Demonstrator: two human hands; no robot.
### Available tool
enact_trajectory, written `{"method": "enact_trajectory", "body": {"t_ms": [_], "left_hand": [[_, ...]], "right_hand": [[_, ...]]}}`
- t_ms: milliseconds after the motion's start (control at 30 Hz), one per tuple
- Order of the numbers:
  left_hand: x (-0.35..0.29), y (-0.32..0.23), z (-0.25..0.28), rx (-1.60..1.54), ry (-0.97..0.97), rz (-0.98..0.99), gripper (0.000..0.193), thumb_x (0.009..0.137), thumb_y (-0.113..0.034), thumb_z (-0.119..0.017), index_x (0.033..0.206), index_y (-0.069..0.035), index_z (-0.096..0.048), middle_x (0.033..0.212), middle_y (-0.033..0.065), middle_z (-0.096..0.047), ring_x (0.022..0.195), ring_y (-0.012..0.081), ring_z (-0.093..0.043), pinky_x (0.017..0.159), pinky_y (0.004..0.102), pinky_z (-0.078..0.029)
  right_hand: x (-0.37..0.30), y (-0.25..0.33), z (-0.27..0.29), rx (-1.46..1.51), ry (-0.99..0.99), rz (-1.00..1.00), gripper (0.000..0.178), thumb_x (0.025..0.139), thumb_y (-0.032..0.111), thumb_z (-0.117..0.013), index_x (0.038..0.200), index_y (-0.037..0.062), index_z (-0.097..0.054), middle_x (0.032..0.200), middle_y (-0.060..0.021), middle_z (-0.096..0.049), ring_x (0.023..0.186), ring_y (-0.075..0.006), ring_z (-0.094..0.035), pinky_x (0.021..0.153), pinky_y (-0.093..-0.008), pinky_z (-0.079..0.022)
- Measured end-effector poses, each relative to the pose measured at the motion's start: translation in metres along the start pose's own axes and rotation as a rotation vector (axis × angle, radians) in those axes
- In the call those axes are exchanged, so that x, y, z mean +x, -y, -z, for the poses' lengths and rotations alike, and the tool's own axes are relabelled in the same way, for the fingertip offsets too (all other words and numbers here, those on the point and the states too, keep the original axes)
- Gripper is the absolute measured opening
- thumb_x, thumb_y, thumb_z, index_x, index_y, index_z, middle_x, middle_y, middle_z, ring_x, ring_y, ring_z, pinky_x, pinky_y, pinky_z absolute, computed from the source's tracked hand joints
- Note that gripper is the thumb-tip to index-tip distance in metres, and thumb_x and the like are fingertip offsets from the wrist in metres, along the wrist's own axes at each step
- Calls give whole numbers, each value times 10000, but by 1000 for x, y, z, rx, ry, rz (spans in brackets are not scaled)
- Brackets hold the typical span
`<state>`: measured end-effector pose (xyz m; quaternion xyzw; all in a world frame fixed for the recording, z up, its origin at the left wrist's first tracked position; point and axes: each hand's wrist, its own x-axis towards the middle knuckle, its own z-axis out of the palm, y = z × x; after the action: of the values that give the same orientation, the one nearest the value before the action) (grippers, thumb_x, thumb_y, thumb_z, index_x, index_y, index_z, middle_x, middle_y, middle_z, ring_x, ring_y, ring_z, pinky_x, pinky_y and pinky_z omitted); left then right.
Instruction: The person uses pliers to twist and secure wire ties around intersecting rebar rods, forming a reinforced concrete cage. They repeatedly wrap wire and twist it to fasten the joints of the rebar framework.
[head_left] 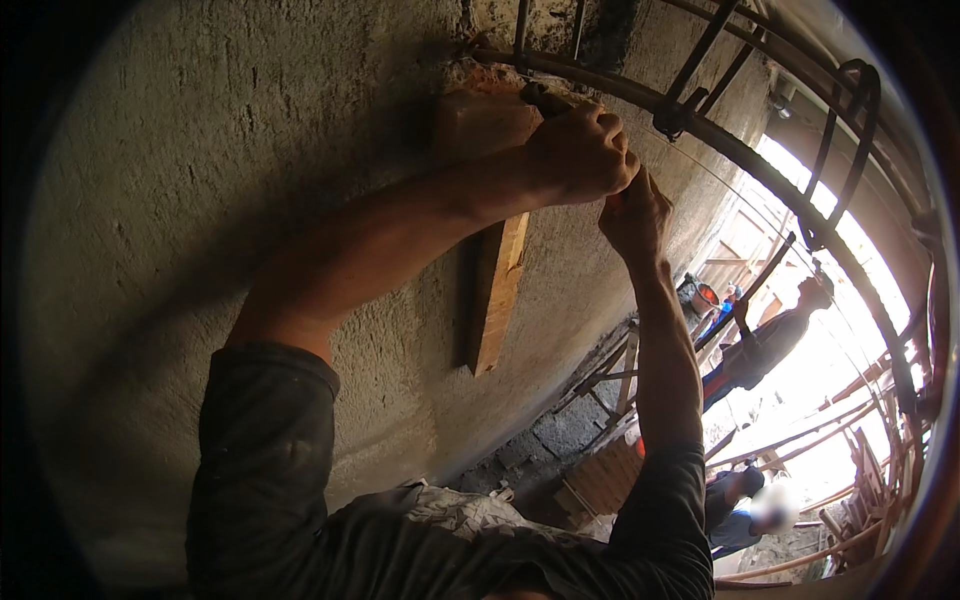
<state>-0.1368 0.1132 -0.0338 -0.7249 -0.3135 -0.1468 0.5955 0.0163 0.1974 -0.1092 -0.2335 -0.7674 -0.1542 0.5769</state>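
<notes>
Both my arms are raised toward a rough concrete wall [270, 120]. My left hand [585, 152] is closed in a fist around a dark, bar-like tool [543, 98], whose end sticks out toward a broken, reddish patch of the wall [490, 75]. Just right of and below it, my right hand [638, 215] is also closed, touching the left one. It seems to grip the same tool's other end, but the fingers cover it. Behind my left wrist, a narrow wooden strip [498, 290] hangs down along the wall.
A thick ribbed steel bar [740, 150] with tied stirrups [690, 95] curves overhead to the right. At right, a person [770, 345] stands beside bright daylight; more people [740, 505] are lower down. Loose timber [870, 480] and a wooden frame [610, 375] stand below.
</notes>
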Motion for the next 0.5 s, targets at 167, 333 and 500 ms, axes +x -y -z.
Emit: {"method": "enact_trajectory", "body": {"t_ms": [167, 333, 500], "left_hand": [[8, -2, 0, -25, 69, 94, 184, 884, -227, -701, 1006, -107, -770, 963, 66, -753, 1039, 254, -702, 955, 451, -542], [-8, 1, 21, -26, 12, -127, 188, 910, -228, -689, 1092, -198, -724, 972, 44, -716, 1065, 240, -682, 977, 485, -534], [-48, 7, 49, -205, -180, -255, 93, 924, -286, -670, 1017, -284, -670, 990, 39, -684, 1002, 244, -664, 921, 436, -553]], "right_hand": [[14, -3, 12, 20, 87, -9, 236, 890, 151, -733, 1101, 113, -635, 943, -108, -726, 818, -310, -738, 681, -434, -599], [-7, 26, 38, 75, 480, -297, 265, 974, 301, -654, 1127, 84, -660, 902, -170, -744, 816, -347, -737, 691, -439, -587], [-24, 64, 60, 1363, 1047, -843, 222, 957, 301, -694, 975, 83, -661, 679, -9, -565, 551, -100, -538, 445, -268, -385]]}}
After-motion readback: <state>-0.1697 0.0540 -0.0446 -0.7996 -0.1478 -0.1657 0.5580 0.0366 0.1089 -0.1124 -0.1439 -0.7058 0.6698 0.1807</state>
